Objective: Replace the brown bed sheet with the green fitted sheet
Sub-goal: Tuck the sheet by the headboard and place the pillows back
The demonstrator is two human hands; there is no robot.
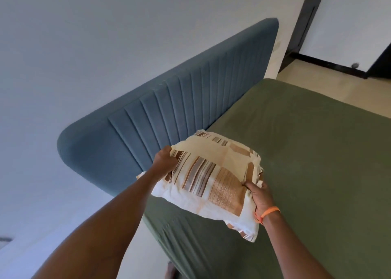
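- Two hands hold one pillow between them: the left hand (165,159) grips its far left edge with the fingers curled into the cloth, and the right hand (259,198) pinches its near right edge, thumb on top.
- One pillow (213,178) sits between the hands, its case cream with brown, tan and grey striped blocks; it carries no writing that can be read.
- One orange band (269,212) circles the right wrist, just behind the right hand; no lettering shows on it.
- One green fitted sheet (306,162) lies under and beyond both hands, already covering the mattress top; it spreads out to the right of the right hand and runs away toward the far corner.
- Below the hands, the same sheet wraps down the near side of the mattress, where it shows gathered creases.
- Whether the pillow touches the sheet or hangs just above it cannot be told.
- One blue padded headboard (169,101) with upright stitched channels stands just beyond the left hand, along the sheet's left edge.
- One pale wall (105,35) rises behind the headboard, past the left hand.
- Farther off, beyond the right hand and the sheet's far corner, lies a beige floor (330,84) with a dark door frame (306,20) above it.
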